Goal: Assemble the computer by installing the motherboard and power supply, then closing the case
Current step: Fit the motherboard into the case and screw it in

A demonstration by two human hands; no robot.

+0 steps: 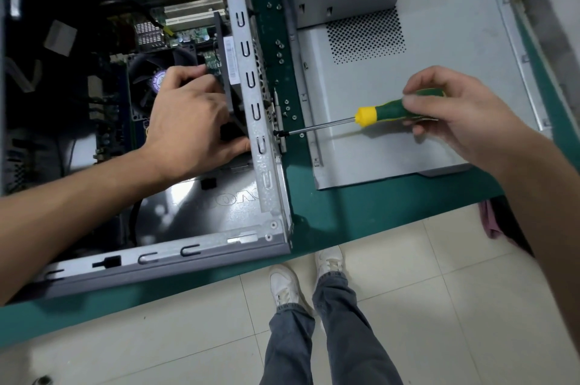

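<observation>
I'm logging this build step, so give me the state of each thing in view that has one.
Case: open, lying on its side.
Side panel: off, flat on the table.
Fan: gripped by left hand.
Screwdriver: gripped by right hand, tip at case rear.
Screws: loose on table.

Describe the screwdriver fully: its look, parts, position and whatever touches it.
The screwdriver has a green handle with a yellow collar, plastic by the look of it, and a thin bare metal shaft. It lies nearly level, its tip pointing left and slightly down, above the grey side panel lying on the green table. The right hand grips the handle, fingers curled round it. The tip meets a dark screw at the outer rear wall of the computer case.
</observation>
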